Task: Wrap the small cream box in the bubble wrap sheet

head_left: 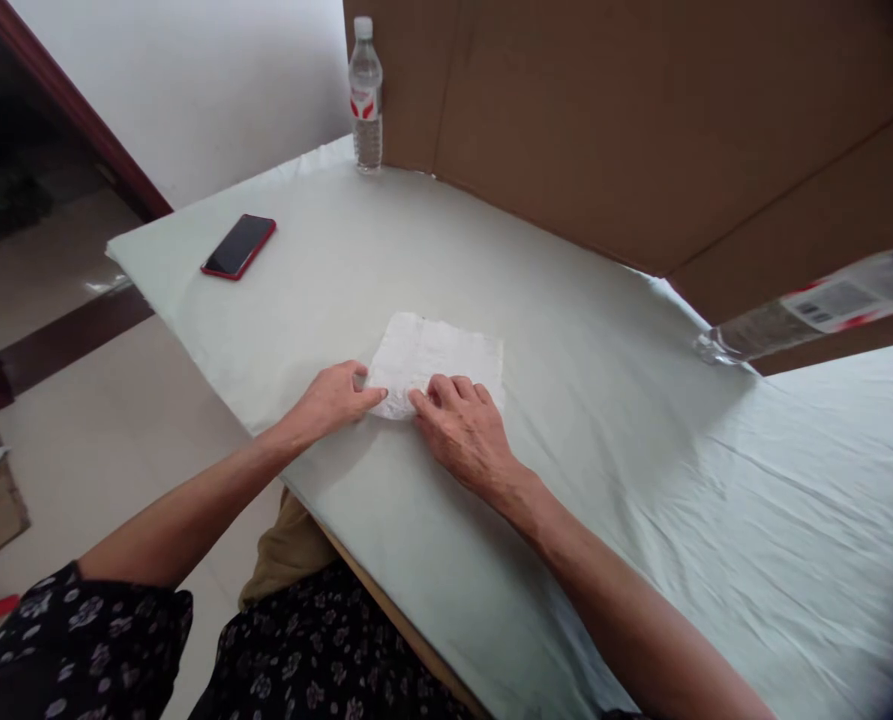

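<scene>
A white, crinkled, roughly square sheet [438, 345], perhaps a paper napkin or thin cloth, lies on the pale green table covering. Its near edge looks rumpled and a little shiny between my hands. At the near left corner, my left hand [339, 397] has its thumb over the sheet and its fingers curled by the side edge. My right hand [462, 425] bends over the near edge, thumb and fingertips pinched together on the material. Part of the sheet's right side is hidden under that hand.
A phone in a red case [240, 246] lies at the left. Behind it, a clear water bottle [366, 100] stands against a tall brown cardboard panel [581, 120]. Another bottle [821, 305] lies sideways by the panel at the right. The table covering [776, 520] is wrinkled there.
</scene>
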A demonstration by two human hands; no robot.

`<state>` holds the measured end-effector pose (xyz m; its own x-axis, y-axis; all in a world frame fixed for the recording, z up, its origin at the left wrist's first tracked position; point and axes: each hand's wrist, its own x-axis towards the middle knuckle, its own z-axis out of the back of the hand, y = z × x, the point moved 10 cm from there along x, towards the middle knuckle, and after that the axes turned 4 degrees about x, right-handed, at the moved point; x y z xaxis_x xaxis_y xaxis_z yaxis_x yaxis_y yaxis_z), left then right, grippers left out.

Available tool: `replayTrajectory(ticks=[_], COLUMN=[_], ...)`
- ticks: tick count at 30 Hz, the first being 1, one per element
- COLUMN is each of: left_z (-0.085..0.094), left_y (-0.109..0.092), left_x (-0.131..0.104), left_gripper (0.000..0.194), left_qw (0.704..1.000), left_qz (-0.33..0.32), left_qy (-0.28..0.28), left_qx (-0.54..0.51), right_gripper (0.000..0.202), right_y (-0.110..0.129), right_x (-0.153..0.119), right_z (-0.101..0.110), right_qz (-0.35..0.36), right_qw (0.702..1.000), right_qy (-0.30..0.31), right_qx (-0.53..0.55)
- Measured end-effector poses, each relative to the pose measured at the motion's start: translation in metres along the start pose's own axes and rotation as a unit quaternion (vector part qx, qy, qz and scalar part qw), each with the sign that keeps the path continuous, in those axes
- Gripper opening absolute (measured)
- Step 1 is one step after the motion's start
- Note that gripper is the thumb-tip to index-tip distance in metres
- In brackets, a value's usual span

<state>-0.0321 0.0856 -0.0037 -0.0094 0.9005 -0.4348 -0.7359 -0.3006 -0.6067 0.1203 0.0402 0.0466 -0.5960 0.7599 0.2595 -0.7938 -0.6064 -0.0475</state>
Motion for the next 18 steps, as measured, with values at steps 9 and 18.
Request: replayTrajectory(ticks=[9,18], left_z=[-0.02,-0.04], left_y=[-0.017,-0.032], left_x=[0.004,-0.001], left_gripper=[0.008,0.011], left_qw=[0.972,0.911], left_qz=[-0.014,0.027], left_qy=[0.008,0.032], left_qx=[-0.235,-0.41], right_gripper=[0.016,0.017], right_y=[0.001,0.002], right_x=[0.004,0.005], right_z=[-0.003,0.001], right_qz=[0.012,0.006], right_qw=[1.0,1.0], right_qy=[0.004,0.02], right_qx=[-0.008,0.001])
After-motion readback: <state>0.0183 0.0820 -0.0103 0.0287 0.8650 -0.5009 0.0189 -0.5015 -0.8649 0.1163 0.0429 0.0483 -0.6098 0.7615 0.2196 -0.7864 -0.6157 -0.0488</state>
